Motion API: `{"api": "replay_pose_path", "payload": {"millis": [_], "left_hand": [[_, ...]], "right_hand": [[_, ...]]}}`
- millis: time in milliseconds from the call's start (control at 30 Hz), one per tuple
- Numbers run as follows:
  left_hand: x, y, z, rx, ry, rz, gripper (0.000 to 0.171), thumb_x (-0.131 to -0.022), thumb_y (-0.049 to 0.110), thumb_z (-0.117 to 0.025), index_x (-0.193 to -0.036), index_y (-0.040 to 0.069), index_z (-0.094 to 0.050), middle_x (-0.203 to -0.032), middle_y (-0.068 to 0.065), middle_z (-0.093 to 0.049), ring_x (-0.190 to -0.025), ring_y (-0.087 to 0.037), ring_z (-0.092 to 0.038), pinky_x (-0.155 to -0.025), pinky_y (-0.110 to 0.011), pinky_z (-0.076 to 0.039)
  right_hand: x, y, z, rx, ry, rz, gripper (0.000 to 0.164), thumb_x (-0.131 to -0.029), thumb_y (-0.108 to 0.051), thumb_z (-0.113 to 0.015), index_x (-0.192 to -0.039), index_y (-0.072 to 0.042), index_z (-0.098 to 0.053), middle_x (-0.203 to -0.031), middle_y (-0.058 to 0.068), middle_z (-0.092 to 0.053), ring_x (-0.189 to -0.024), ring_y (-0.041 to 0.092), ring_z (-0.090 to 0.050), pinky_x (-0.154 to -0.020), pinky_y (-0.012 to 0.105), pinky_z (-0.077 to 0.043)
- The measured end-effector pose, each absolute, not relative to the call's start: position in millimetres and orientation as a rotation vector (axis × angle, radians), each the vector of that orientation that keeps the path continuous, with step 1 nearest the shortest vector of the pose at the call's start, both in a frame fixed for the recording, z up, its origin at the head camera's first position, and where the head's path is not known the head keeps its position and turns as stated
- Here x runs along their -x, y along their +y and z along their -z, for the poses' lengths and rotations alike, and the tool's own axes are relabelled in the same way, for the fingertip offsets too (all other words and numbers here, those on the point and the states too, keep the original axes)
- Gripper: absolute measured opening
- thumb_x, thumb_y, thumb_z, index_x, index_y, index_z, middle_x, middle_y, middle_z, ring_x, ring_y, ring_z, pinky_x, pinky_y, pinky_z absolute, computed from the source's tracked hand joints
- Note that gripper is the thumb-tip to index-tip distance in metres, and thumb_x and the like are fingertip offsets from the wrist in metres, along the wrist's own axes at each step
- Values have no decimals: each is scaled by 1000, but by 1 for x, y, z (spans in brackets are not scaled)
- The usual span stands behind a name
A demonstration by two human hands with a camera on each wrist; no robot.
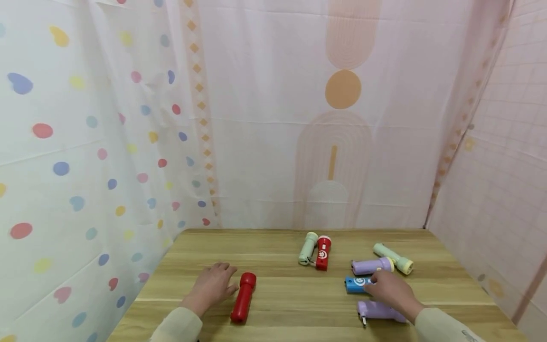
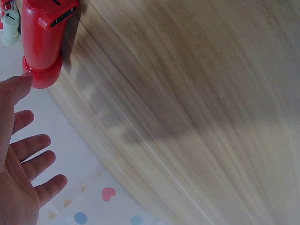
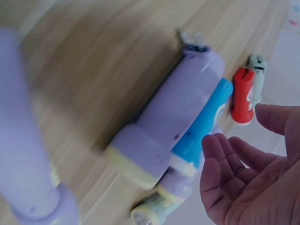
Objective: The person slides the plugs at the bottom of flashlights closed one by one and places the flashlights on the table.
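— Grasping what?
— Nothing with the left hand point(image 1: 213, 286), loosely spread just beside a red flashlight point(image 1: 243, 299), laid flat, presumably for steadiness.
— With the right hand point(image 1: 391, 289)?
— Apparently nothing: bent loosely over a blue flashlight point(image 1: 354, 285) among purple flashlights point(image 1: 368, 267); difficult to judge contact.

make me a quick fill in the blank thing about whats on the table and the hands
1. The flashlight beside the left hand is ____.
2. In the head view, the right hand partly hides a blue flashlight lying between two ____ ones.
3. Toward the back of the table, a red flashlight lies beside a pale ____ one.

Missing words: red; purple; green
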State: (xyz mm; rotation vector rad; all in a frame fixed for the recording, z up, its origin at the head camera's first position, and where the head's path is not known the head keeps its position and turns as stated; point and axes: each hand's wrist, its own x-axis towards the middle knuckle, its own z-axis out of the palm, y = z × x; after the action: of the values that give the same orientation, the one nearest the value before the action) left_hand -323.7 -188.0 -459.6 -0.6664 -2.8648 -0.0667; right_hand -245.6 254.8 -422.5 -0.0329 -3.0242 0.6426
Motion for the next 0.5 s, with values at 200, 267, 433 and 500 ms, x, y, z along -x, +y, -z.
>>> {"api": "replay_pose_path", "payload": {"millis": [200,267,433,500], "left_hand": [[322,-185,460,663,-2868,80,44,-88,36,-74,-117,4,-65,-120,-20,-63,-116,-40,-56,-92,-60,-46],[321,-184,460,663,-2866,88,44,-88,36,-74,-117,5,-65,-120,-19,-63,-116,-40,-56,-93,-60,-45],[318,-184,460,666,-2874,85,44,-88,35,-75,-117,4,-65,-119,-19,-63,-116,-40,-56,-93,-60,-45],[318,-183,460,663,-2881,99,43,-88,34,-75,-117,4,-65,-119,-19,-63,-116,-40,-56,-93,-60,-45]], "right_hand": [[233,279,420,52,-3074,-494,19,-86,-27,-69,-81,-10,-63,-75,2,-58,-66,18,-52,-55,38,-41],[228,287,419,39,-3084,-426,20,-86,-28,-69,-85,-10,-64,-79,3,-61,-69,20,-55,-56,41,-44],[214,306,425,75,-3133,-363,25,-87,-30,-69,-75,-12,-57,-69,0,-53,-62,18,-48,-54,37,-39],[209,314,426,95,-3159,-354,27,-88,-31,-69,-73,-13,-55,-67,-1,-51,-61,17,-47,-53,36,-39]]}}
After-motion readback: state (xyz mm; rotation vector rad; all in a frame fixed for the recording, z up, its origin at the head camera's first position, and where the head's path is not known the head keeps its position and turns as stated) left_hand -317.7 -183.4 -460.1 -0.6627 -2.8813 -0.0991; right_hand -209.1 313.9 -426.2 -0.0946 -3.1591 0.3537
